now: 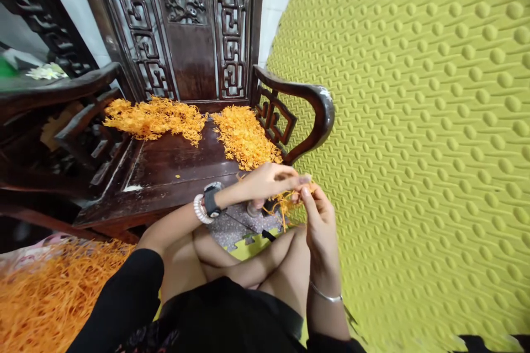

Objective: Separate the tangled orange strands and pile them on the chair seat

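Observation:
My left hand (278, 181), with a dark watch and pale coiled bands at its wrist, reaches across in front of me. Its fingers close together at the tips, pinching thin orange strips (285, 203). My right hand (321, 209), with a thin bracelet, meets it from the right and pinches the same strips between thumb and fingers. Loose ends dangle below both hands, above my crossed legs. Exactly how the strips run between the fingertips is hidden.
On a dark carved wooden bench (174, 160) lie two heaps of orange knotted strips, a left heap (155, 118) and a right heap (246, 135). A big pile of loose orange strips (53, 292) sits at lower left. A curved armrest (323, 107) stands beside yellow-green bumpy matting (414, 149).

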The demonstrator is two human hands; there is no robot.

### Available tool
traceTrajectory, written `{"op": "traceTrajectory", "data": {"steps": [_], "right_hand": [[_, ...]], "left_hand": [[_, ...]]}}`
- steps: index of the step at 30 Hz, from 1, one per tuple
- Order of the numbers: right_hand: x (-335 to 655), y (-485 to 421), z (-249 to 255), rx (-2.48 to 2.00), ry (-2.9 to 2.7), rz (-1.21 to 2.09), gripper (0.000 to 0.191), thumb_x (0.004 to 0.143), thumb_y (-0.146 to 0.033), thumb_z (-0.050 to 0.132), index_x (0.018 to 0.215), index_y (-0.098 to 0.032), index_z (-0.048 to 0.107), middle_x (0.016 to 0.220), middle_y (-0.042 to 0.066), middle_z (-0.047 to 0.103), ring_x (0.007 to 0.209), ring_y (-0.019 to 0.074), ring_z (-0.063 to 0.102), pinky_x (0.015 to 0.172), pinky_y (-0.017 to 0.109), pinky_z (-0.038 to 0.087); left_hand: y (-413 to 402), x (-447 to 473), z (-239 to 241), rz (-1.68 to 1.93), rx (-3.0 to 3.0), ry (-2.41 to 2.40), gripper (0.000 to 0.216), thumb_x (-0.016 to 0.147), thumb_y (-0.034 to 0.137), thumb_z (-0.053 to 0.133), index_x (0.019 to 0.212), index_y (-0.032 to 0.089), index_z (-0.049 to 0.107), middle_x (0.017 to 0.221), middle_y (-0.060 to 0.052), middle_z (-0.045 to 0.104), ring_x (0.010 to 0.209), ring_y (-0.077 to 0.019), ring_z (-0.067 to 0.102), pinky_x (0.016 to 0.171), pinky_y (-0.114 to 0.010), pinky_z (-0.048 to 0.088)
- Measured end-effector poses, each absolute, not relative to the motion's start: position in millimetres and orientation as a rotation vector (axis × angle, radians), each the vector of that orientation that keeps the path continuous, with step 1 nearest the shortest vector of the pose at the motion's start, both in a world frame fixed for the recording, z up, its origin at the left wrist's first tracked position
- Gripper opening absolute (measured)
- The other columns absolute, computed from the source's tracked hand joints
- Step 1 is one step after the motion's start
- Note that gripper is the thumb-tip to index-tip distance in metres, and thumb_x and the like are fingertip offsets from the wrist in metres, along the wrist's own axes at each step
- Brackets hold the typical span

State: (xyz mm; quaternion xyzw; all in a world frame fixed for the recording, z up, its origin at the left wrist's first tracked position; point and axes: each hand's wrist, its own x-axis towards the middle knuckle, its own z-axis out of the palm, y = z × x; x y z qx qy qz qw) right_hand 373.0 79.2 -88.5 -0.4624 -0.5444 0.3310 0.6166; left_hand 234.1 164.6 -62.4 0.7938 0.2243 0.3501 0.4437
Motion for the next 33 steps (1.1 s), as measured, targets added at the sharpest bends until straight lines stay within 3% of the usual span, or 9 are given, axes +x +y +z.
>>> {"op": "traceTrajectory", "data": {"steps": [4,9,11,15,17,22,26,30,33], "right_hand": [[365.9,83.7,-85.4,-1.095,-1.212,0.578,0.018,0.088,-0.035,0.055,0.077,-0.02,0.053,0.071,-0.002,0.047,0.062,0.0106,0.042,0.059,0.022,0.038],[365.8,87.0,-93.7,-1.217,-1.314,0.508,0.035,0.086,-0.041,0.057,0.062,-0.019,0.044,0.058,-0.005,0.033,0.051,0.0081,0.029,0.048,0.023,0.024],[364.8,88.7,-96.8,-1.264,-1.369,0.451,0.039,0.086,-0.041,0.057,0.059,-0.019,0.04,0.055,-0.006,0.03,0.05,0.0077,0.026,0.047,0.024,0.021],[360.5,90.5,-98.3,-1.308,-1.354,0.219,0.04,0.088,-0.037,0.056,0.059,-0.02,0.034,0.053,-0.007,0.026,0.048,0.0071,0.024,0.048,0.025,0.019],[359.7,89.6,-97.7,-1.288,-1.332,0.216,0.04,0.088,-0.038,0.055,0.059,-0.02,0.035,0.053,-0.007,0.027,0.048,0.0071,0.025,0.047,0.025,0.02],[356.8,86.1,-100.0,-1.173,-1.29,0.646,0.047,0.084,-0.049,0.058,0.055,-0.019,0.036,0.052,-0.007,0.027,0.047,0.0066,0.022,0.045,0.024,0.018],[340.4,93.3,-105.7,-1.019,-1.08,1.179,0.058,0.075,-0.061,0.061,0.05,-0.021,0.028,0.045,-0.009,0.019,0.041,0.0047,0.014,0.041,0.023,0.011],[323.0,93.8,-99.8,-0.908,-0.889,1.284,0.061,0.073,-0.062,0.063,0.052,-0.022,0.021,0.045,-0.012,0.012,0.038,0.0039,0.008,0.038,0.022,0.007],[316.1,71.6,-92.8,-0.859,-0.812,1.261,0.059,0.076,-0.055,0.065,0.054,-0.022,0.021,0.048,-0.011,0.012,0.04,0.0044,0.007,0.038,0.022,0.008]], "left_hand": [[139.0,236.4,-74.8,0.911,1.943,0.721,0.051,0.088,0.056,0.043,0.059,0.015,0.051,0.05,0.004,0.042,0.046,-0.0069,0.036,0.045,-0.021,0.024],[149.8,244.7,-91.7,1.304,1.642,0.94,0.059,0.085,0.062,0.043,0.05,0.018,0.026,0.048,0.006,0.021,0.045,-0.0056,0.022,0.045,-0.024,0.016],[153.2,247.7,-96.2,1.361,1.493,0.925,0.057,0.083,0.065,0.044,0.054,0.019,0.03,0.051,0.006,0.027,0.046,-0.0056,0.028,0.045,-0.022,0.021],[149.2,252.7,-102.9,1.092,1.348,0.856,0.05,0.084,0.068,0.039,0.082,0.019,0.049,0.061,0.003,0.047,0.049,-0.0096,0.047,0.048,-0.022,0.035],[146.6,254.1,-105.8,1.097,1.469,0.897,0.05,0.086,0.066,0.038,0.081,0.018,0.051,0.059,0.003,0.048,0.051,-0.0101,0.048,0.05,-0.022,0.035],[163.3,249.5,-110.6,1.336,1.695,1.04,0.06,0.088,0.063,0.035,0.049,0.018,0.037,0.045,0.005,0.032,0.045,-0.0079,0.033,0.048,-0.024,0.024],[196.8,245.1,-107.4,1.477,1.868,1.15,0.063,0.09,0.061,0.033,0.043,0.019,0.025,0.043,0.005,0.021,0.042,-0.0074,0.023,0.048,-0.027,0.014],[231.7,251.8,-89.4,1.381,2.121,1.029,0.063,0.09,0.06,0.032,0.042,0.019,0.026,0.041,0.004,0.024,0.041,-0.008,0.026,0.049,-0.027,0.017],[266.6,245.4,-69.1,1.279,2.104,1.223,0.063,0.092,0.059,0.026,0.043,0.019,0.031,0.042,0.003,0.032,0.042,-0.0093,0.033,0.051,-0.026,0.027]]}}
